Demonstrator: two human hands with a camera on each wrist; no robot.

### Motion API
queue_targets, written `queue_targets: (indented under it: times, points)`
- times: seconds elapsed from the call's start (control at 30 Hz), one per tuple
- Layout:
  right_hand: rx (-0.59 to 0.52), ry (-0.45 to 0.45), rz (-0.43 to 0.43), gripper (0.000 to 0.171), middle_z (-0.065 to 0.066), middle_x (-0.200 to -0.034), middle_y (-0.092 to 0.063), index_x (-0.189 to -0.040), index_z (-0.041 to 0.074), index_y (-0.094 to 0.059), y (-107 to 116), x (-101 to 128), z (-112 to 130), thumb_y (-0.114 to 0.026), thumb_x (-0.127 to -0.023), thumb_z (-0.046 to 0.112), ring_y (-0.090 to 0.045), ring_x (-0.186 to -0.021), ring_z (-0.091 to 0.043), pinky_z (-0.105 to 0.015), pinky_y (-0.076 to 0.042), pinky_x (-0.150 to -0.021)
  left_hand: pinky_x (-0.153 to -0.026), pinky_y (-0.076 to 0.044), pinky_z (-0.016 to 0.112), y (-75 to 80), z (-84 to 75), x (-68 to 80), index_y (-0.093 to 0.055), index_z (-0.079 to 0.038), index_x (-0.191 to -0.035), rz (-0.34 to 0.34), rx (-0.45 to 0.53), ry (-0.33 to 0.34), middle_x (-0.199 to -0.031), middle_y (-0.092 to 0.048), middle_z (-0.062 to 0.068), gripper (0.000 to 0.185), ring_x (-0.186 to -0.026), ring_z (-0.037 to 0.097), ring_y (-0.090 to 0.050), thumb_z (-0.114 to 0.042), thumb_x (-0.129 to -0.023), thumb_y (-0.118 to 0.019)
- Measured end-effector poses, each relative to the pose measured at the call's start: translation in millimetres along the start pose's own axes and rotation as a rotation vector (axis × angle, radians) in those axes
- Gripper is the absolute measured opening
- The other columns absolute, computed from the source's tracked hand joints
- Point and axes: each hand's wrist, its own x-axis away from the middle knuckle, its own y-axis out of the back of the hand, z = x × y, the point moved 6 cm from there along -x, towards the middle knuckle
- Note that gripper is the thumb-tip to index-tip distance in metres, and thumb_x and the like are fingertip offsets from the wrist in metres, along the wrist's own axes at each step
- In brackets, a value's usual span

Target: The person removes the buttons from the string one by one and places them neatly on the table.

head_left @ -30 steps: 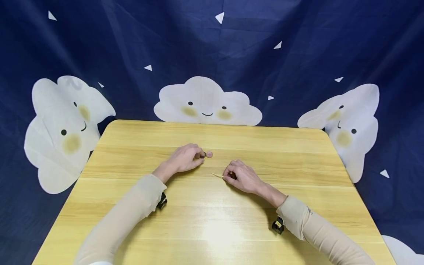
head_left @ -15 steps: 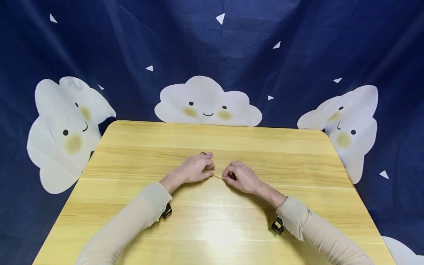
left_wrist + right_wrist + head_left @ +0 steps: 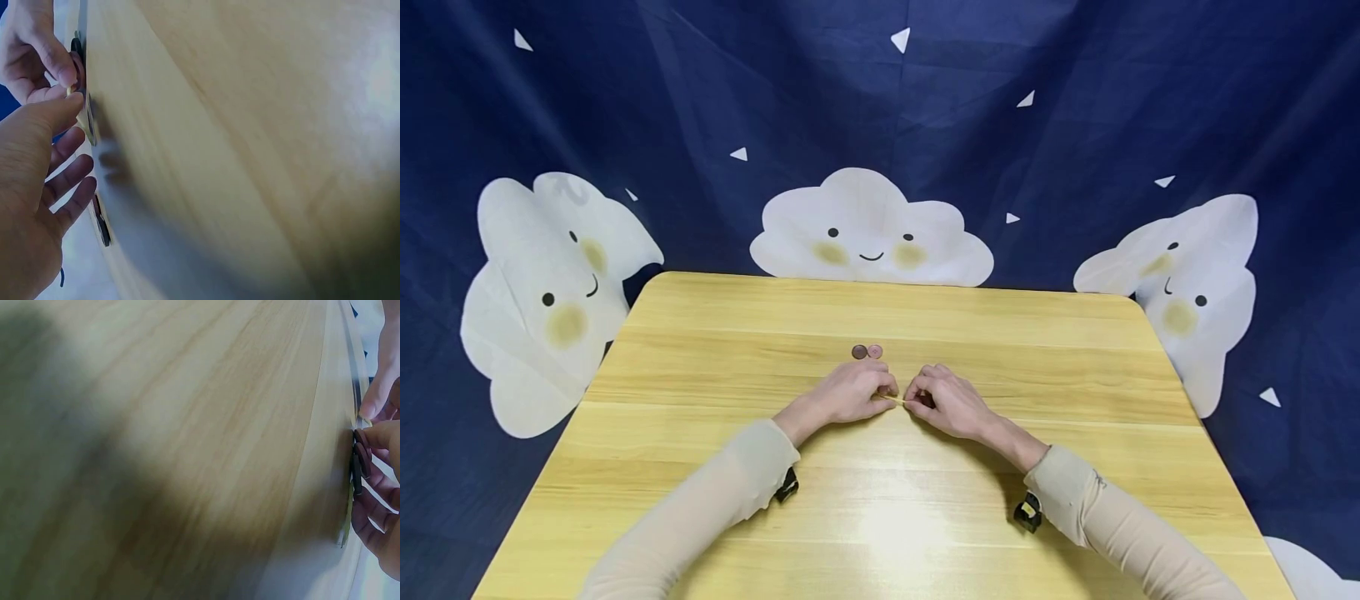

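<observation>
In the head view, a thin pale-yellow strand (image 3: 891, 399) spans the short gap between my two hands. My left hand (image 3: 853, 392) pinches it between thumb and finger on the left, and my right hand (image 3: 951, 402) pinches it on the right. Whether it is cord or stick is unclear. The left wrist view shows the left thumb meeting the right fingertips, with the other left fingers loosely spread. Several dark discs (image 3: 361, 459), like buttons, stand at the right fingers in the right wrist view. Just beyond my left hand lie a dark brown button (image 3: 859, 352) and a pinkish-brown button (image 3: 875, 352).
A wooden table (image 3: 760, 321) with rounded far corners lies under both hands. Behind it hangs a dark blue curtain (image 3: 820, 100) printed with white clouds. Glare falls on the tabletop between the forearms.
My left hand has left the two buttons, moved nearer and to the right, and taken hold of the strand's left part. My right hand has stayed almost in place.
</observation>
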Motion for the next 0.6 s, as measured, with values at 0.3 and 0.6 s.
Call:
queue_targets:
  times: [0.3, 0.6]
  points:
    - [0.005, 0.005, -0.007, 0.005, 0.006, -0.1, -0.067, -0.097, 0.023, -0.074, 1.0, 0.7, 1.8, -0.075, -0.097, 0.028, -0.055, -0.093, -0.012, -0.028, -0.048, -0.072, -0.079, -0.054, 0.027, -2.7, -2.9, -2.3, -0.077, -0.023, -0.094, -0.007, 0.004, -0.008, -0.09, -0.066, -0.009, 0.009, -0.084, 0.006, -0.057, -0.031, -0.098, -0.075]
    - [-0.012, 0.01, -0.004, 0.015, 0.008, -0.1, -0.068, -0.107, 0.024, -0.078, 3.4, 5.1, -3.7, -0.077, -0.097, 0.035, -0.054, -0.09, -0.011, -0.024, -0.043, -0.073, -0.076, -0.051, 0.025, -3.1, -2.1, 0.6, -0.075, -0.023, -0.09, -0.004, 0.025, 0.004, -0.088, -0.064, -0.01, 0.009, -0.081, 0.005, -0.055, -0.029, -0.097, -0.075]
